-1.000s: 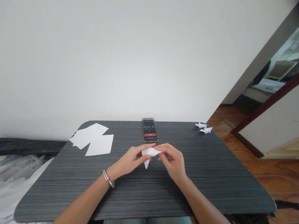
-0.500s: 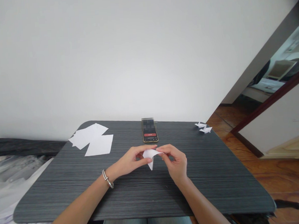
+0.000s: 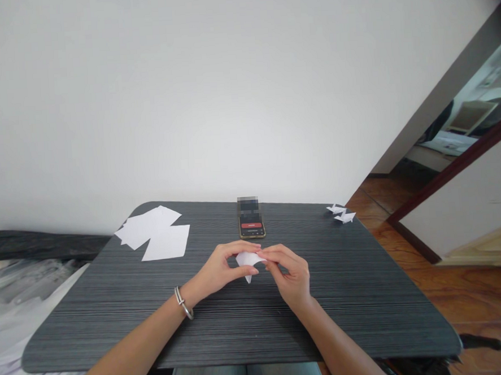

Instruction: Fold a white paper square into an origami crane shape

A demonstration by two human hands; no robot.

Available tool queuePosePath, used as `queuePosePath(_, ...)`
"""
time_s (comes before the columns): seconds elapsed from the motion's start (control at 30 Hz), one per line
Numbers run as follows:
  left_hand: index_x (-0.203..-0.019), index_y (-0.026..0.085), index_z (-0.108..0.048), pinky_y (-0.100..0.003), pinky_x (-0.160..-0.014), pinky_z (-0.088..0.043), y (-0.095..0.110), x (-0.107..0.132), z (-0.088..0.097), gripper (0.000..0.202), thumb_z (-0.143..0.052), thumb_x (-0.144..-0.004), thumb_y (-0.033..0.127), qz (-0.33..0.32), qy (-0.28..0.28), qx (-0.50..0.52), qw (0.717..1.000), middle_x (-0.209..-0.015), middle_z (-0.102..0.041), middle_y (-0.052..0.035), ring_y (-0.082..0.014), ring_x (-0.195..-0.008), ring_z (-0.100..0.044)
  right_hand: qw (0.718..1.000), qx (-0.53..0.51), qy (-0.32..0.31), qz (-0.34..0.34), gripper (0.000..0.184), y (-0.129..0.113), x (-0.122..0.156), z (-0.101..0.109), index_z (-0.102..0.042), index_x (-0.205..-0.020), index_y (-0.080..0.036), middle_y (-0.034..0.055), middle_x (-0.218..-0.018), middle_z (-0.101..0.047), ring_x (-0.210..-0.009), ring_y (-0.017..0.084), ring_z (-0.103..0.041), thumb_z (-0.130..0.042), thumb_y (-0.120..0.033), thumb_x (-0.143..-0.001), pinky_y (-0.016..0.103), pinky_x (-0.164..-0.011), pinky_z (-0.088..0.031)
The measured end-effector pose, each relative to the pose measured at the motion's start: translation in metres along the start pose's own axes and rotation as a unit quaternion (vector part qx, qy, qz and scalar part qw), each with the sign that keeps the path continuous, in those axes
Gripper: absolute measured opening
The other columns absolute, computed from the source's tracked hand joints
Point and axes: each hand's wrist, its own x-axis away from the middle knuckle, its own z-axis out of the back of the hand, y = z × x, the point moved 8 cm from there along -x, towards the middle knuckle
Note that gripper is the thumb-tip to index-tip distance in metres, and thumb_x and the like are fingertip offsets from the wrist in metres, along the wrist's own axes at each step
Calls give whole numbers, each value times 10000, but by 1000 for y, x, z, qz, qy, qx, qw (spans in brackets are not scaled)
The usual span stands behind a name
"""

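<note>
Folded paper (image 3: 248, 259) is held between the 2 hands, just on the person's side of the phone (image 3: 252, 227), with 1 pointed flap angled downward. The left hand (image 3: 221, 267), to the near left of the phone, has thumb and fingers moderately spread, gripping the paper between them. The right hand (image 3: 292, 272), to the near right of the phone, has its thumb and fingertips closed in a pinch on the paper's right end. Loose white sheets (image 3: 169, 242) lie on the dark table (image 3: 242, 335), left of the phone; 2 small folded shapes (image 3: 344, 218) sit well to its right.
</note>
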Motion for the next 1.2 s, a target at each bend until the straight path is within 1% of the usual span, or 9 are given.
queuePosePath(0.17, -947, 154, -641, -330, -841, -444, -2, 0, 0, 313, -675, -669, 292, 6, 13, -9, 1000, -1052, -636, -101, -215, -969, -579, 1000, -5, -8, 9, 214, -2, 0, -2, -670, -886, -232, 45, -787, -650, -730, 176, -614, -526, -112, -783, 300, -628, -508)
queuePosePath(0.33, -900, 155, -652, -330, -852, -439, 0, 1, 3, 263, -666, -679, 297, -7, 37, -21, 999, -1010, -657, -87, -204, -933, -595, 1000, -7, -16, 20, 225, -4, 1, -4, -664, -893, -228, 48, -790, -649, -740, 179, -613, -525, -96, -777, 298, -627, -504)
queuePosePath(0.53, -879, 166, -660, -287, -798, -455, 5, 2, 6, 210, -634, -715, 295, -18, 54, -65, 996, -954, -672, -69, -179, -877, -609, 999, -19, -33, 21, 248, -8, 1, -6, -640, -943, -209, 68, -824, -631, -728, 173, -602, -502, -88, -777, 285, -588, -501)
queuePosePath(0.63, -883, 178, -662, -292, -799, -455, 5, 2, 6, 201, -609, -737, 305, -22, 57, -84, 995, -956, -672, -65, -178, -881, -607, 998, -35, -45, 3, 238, -8, 1, -8, -625, -980, -206, 78, -860, -625, -740, 177, -600, -523, -143, -774, 274, -557, -509)
queuePosePath(0.73, -889, 184, -661, -297, -803, -459, 5, 2, 6, 206, -600, -742, 315, -30, 57, -101, 993, -956, -672, -66, -178, -884, -605, 998, -35, -35, -25, 178, -5, 0, -9, -649, -916, -211, 66, -822, -629, -727, 172, -601, -564, -183, -762, 254, -527, -514)
queuePosePath(0.87, -887, 188, -661, -292, -794, -468, 2, 3, 6, 210, -604, -737, 323, -32, 61, -114, 991, -949, -674, -64, -177, -880, -607, 997, -34, -30, -55, 147, 2, -1, -11, -672, -851, -215, 53, -762, -626, -698, 161, -599, -554, -170, -775, 244, -511, -517)
queuePosePath(1.0, -870, 186, -666, -298, -802, -472, -2, 3, 9, 185, -599, -745, 304, -35, 81, -108, 990, -945, -675, -62, -177, -880, -612, 995, -56, -18, -78, 155, 10, 1, -12, -679, -856, -215, 49, -760, -629, -660, 155, -603, -555, -167, -777, 245, -503, -520)
queuePosePath(1.07, -864, 180, -669, -304, -811, -471, -3, 3, 11, 179, -602, -744, 294, -35, 92, -100, 990, -945, -676, -64, -178, -884, -614, 994, -60, -9, -89, 155, 13, 3, -11, -682, -859, -213, 52, -777, -639, -672, 160, -608, -555, -171, -780, 257, -527, -523)
queuePosePath(1.2, -861, 175, -674, -298, -822, -471, -4, 2, 13, 168, -611, -740, 272, -24, 94, -90, 991, -941, -680, -57, -172, -883, -620, 992, -65, -6, -110, 144, 19, 5, -11, -685, -848, -215, 53, -779, -644, -684, 165, -611, -563, -180, -780, 266, -547, -519)
